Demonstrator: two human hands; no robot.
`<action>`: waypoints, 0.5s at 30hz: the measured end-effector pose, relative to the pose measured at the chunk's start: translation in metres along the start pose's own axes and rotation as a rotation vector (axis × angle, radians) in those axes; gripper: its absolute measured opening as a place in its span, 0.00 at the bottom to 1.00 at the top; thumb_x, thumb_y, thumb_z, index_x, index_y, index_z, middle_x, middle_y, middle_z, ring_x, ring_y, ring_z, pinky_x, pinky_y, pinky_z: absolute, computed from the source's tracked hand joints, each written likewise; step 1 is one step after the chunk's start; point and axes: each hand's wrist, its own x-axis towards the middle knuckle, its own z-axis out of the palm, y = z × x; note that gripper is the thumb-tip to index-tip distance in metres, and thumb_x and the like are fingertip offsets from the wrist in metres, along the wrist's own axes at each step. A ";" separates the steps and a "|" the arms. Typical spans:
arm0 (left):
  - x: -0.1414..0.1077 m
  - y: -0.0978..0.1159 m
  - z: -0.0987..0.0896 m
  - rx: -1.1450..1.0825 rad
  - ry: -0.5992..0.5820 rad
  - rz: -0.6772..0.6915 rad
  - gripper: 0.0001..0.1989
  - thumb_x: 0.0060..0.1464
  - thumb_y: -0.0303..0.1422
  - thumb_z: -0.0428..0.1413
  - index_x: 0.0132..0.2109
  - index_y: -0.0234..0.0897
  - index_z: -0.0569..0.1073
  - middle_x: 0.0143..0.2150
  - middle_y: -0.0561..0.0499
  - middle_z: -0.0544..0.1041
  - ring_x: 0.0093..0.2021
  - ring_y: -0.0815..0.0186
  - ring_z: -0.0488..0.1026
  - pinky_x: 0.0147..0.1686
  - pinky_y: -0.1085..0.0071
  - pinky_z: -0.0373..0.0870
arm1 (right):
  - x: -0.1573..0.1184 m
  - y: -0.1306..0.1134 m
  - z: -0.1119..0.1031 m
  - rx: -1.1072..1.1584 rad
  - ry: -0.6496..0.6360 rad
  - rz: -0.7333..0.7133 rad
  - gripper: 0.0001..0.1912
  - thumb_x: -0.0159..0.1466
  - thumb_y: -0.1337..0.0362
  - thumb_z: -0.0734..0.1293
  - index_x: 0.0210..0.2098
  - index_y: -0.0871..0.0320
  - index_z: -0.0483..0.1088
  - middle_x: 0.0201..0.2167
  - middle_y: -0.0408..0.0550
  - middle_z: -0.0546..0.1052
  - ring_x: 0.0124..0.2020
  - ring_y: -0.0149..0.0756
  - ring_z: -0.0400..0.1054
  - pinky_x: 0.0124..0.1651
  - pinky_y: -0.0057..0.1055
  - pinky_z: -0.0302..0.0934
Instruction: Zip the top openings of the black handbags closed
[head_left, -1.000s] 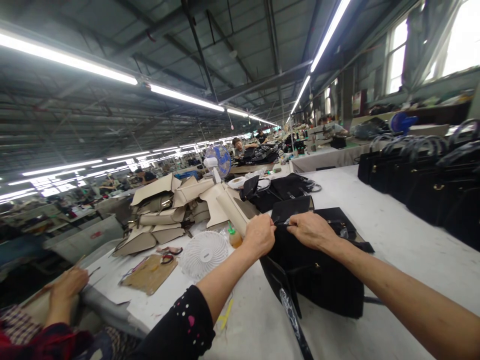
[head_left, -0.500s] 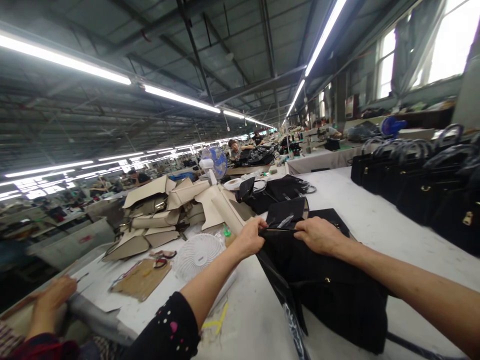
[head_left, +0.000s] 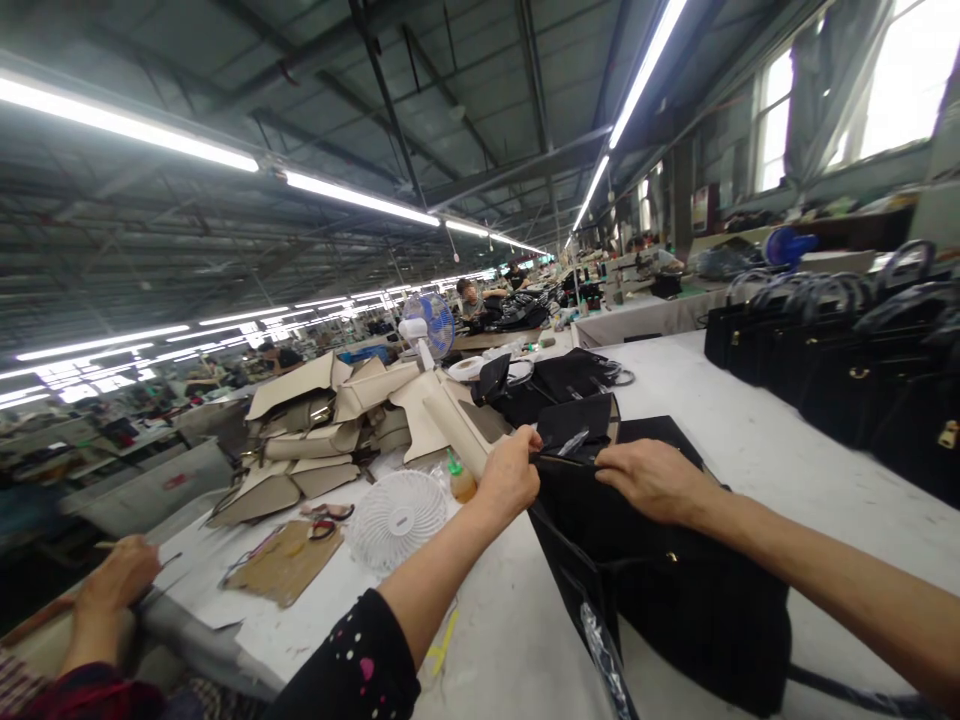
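A black handbag (head_left: 697, 620) lies tilted on the white table in front of me, with a small gold fitting on its side and a plastic-wrapped handle hanging toward me. My left hand (head_left: 513, 468) pinches the bag's top edge at its left end. Farther right on the same edge, my right hand (head_left: 654, 478) is closed, thumb and fingers gripping the rim. The bag's inside is hidden from me. Just beyond my hands lie more black bag pieces (head_left: 577, 422), one with clear plastic on it.
Beige bag pieces (head_left: 300, 445) are piled at left, near a white fan (head_left: 397, 520), a glue bottle (head_left: 460, 482), scissors (head_left: 324, 522) and a brown board (head_left: 285, 562). Finished black handbags (head_left: 840, 370) line the right side. A co-worker's hand (head_left: 124, 575) is at lower left.
Both my hands and the bag have shifted slightly to the right, still holding its top edge. The co-worker's hand at left has moved up a little.
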 end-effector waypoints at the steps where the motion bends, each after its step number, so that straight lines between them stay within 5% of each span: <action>1: -0.001 0.000 -0.001 0.035 -0.002 0.004 0.18 0.40 0.18 0.49 0.39 0.40 0.69 0.34 0.53 0.75 0.36 0.66 0.71 0.37 0.72 0.64 | -0.001 -0.003 0.000 -0.026 0.005 -0.034 0.13 0.63 0.58 0.57 0.31 0.54 0.71 0.31 0.47 0.77 0.35 0.38 0.70 0.36 0.31 0.54; 6: -0.006 -0.001 -0.008 0.056 -0.011 0.042 0.12 0.42 0.21 0.52 0.34 0.39 0.71 0.32 0.54 0.75 0.34 0.67 0.69 0.33 0.74 0.62 | 0.003 0.000 0.000 -0.044 -0.011 0.117 0.13 0.62 0.56 0.58 0.30 0.53 0.71 0.28 0.47 0.76 0.32 0.40 0.70 0.32 0.31 0.52; 11: -0.006 0.000 -0.008 -0.038 -0.097 0.021 0.12 0.40 0.24 0.56 0.36 0.38 0.73 0.31 0.55 0.75 0.32 0.69 0.69 0.31 0.76 0.62 | 0.009 0.013 0.000 0.087 -0.035 0.109 0.10 0.61 0.58 0.60 0.32 0.52 0.72 0.30 0.45 0.76 0.34 0.38 0.69 0.35 0.30 0.55; 15: -0.003 0.003 -0.003 -0.105 -0.108 -0.078 0.13 0.40 0.23 0.55 0.36 0.37 0.73 0.31 0.54 0.76 0.31 0.69 0.70 0.30 0.76 0.62 | 0.007 0.011 0.004 0.134 0.087 0.072 0.10 0.58 0.65 0.62 0.38 0.52 0.70 0.37 0.45 0.74 0.40 0.38 0.68 0.41 0.31 0.57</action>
